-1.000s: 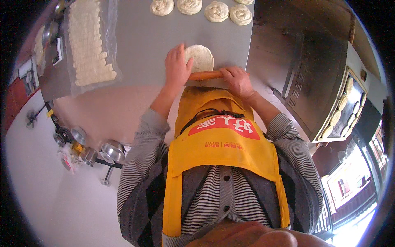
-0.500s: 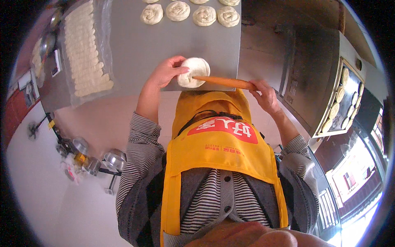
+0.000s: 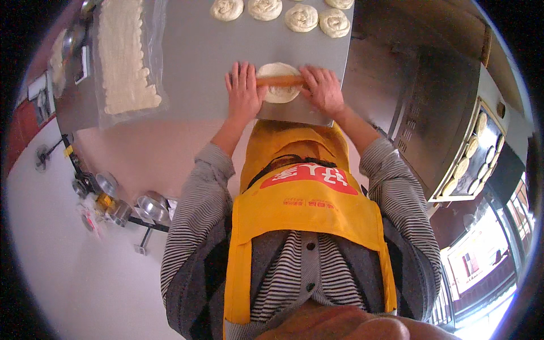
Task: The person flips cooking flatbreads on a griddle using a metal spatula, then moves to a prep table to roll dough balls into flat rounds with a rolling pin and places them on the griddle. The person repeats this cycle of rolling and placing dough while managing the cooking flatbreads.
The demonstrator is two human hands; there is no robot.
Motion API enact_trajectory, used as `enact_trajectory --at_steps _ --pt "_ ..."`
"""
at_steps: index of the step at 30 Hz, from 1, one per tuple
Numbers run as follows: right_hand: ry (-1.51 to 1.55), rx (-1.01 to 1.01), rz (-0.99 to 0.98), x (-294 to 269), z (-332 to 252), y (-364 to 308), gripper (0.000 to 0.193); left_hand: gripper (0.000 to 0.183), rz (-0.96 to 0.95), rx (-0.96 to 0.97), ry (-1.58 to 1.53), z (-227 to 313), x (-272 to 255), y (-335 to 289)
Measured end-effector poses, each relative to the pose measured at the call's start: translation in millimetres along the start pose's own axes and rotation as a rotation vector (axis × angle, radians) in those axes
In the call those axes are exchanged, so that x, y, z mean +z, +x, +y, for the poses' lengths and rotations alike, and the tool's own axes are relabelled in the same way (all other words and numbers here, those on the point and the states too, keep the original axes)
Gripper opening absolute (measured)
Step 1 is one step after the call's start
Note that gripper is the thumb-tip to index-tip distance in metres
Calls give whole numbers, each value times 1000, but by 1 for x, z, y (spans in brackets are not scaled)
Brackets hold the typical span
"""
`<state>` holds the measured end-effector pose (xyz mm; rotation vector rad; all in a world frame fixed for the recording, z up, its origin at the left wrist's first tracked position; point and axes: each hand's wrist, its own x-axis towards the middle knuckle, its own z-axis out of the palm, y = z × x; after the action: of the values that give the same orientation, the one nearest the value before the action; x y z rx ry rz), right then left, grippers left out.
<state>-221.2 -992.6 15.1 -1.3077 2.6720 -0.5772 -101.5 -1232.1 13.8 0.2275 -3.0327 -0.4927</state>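
Observation:
A flattened round of pale dough (image 3: 279, 98) lies near the front edge of the grey worktop. An orange-brown wooden rolling pin (image 3: 281, 81) lies crosswise over it. My left hand (image 3: 245, 93) rests on the pin's left end, fingers stretched forward and slightly apart. On the right end lies my right hand (image 3: 323, 89), its fingers out over the pin and its thumb on the near side. Both hands press from above, palms down, and hide the pin's two tips. Farther back sit several coiled dough rounds (image 3: 301, 18).
A long sheet of joined dough pieces (image 3: 126, 62) lies on clear plastic at the worktop's left. Beyond the worktop's (image 3: 198, 79) right edge stands a dark metal oven-like unit (image 3: 425, 113), with a tray (image 3: 475, 156) of flat dough rounds. Metal bowls (image 3: 153, 207) are at the lower left.
My left hand has let go of the dough's edge and moved onto the pin. My right hand has brought the pin forward and left, across the dough. The dough round now lies flat and looks wider.

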Motion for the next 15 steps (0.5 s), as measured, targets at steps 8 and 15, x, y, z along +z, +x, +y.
enact_trajectory --at_steps 8,15 --pt "111 126 -154 -13 23 52 41 66 87 -91 41 -17 11 88" --pt "113 183 -91 -1 -33 -44 51 70 -20 -1 7 8 -6 -31"
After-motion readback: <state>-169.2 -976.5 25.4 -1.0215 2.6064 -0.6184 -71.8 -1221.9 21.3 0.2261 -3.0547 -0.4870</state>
